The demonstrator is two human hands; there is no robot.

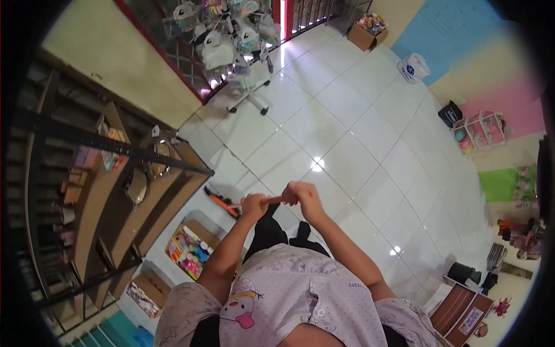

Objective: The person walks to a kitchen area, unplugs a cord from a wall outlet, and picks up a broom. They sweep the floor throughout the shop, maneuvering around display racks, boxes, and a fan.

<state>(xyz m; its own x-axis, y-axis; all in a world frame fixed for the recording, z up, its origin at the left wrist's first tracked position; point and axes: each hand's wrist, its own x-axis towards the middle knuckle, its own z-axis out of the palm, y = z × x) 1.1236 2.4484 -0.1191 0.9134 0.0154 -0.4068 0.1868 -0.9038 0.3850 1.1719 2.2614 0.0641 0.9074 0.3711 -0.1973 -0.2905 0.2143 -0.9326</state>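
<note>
My left hand (254, 208) is closed around a thin pinkish stick (273, 200), in front of my body. To its right, my right hand (303, 198) is also closed, at the other visible end of the stick. Left of my left hand is an orange and black piece (224, 205) low over the floor; a short pinkish length shows between it and the hand, and it looks like the head of the same long-handled tool. Its exact kind cannot be made out.
Wooden shelves (124, 214) on a dark metal frame stand at the left. Near them are a box of colourful packets (191, 251) and another box (148, 292). A wheeled rack (248, 92) stands ahead on white tiles (347, 156). A white bucket (414, 69) is far right.
</note>
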